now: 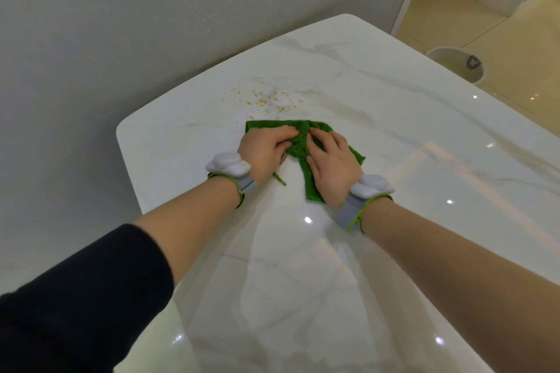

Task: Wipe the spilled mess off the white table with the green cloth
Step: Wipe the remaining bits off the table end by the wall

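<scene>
A green cloth (303,147) lies bunched on the white marble table (303,266), just in front of a scatter of small yellow-brown crumbs (266,101). My left hand (266,150) lies on the cloth's left part with fingers stretched along its far edge. My right hand (331,165) lies flat on the right part, fingers spread and pointing toward the crumbs. Both palms press the cloth down; the cloth's middle is gathered into folds between them. Each wrist wears a grey band with a white device.
A grey wall runs close along the table's left and far edges. A pale round bin (457,65) stands on the tiled floor beyond the table's right far corner. The table's rounded left corner (121,130) is near my left hand.
</scene>
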`<state>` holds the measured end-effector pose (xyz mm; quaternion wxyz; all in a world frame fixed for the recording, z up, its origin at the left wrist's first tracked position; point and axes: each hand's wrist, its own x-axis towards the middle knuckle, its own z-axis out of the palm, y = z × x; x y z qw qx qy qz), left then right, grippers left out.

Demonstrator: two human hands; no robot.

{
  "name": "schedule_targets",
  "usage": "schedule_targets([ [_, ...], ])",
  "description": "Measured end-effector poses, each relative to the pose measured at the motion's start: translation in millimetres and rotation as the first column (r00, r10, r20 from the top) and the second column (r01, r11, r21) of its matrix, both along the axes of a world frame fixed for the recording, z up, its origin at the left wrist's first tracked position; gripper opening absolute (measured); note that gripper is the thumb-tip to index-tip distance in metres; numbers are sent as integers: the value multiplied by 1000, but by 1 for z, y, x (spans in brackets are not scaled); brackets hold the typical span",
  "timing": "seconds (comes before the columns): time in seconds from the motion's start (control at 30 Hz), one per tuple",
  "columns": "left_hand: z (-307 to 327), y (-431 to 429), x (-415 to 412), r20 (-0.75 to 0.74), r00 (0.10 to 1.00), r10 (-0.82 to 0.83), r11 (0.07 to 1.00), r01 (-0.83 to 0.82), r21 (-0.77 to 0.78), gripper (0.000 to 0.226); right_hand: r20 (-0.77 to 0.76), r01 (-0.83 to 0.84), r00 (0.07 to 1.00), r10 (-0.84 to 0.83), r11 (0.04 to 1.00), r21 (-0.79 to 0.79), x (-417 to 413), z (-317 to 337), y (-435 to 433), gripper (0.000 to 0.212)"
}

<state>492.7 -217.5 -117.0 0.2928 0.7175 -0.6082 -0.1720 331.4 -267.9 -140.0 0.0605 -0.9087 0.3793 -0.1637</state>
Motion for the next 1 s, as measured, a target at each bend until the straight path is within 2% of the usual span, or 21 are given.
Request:
schedule_targets([
  [0.17,2,40,24,23,999,-35,999,34,31,29,-21,-139,990,138,990,-19,4,2,25,49],
  [0.33,7,17,28,39,998,51,998,-52,30,28,-20,-49,999,50,998,50,28,5,6,51],
  [0.43,8,35,26,-5,996,92,996,-92,9,27,-17,-45,999,46,997,56,36,4,24,51],
  [0.63,3,97,45,5,999,47,999,-47,27,29,-38,-254,966,255,967,27,30,4,55,49],
  [0.9,6,79,51,7,984,177,984,-177,3,28,-35,-142,989,144,987,73,63,6,52,49],
  [1.0,5,112,50,0,986,169,985,-169,-19,29,-26,-217,975,219,975,48,54,7,84,49],
])
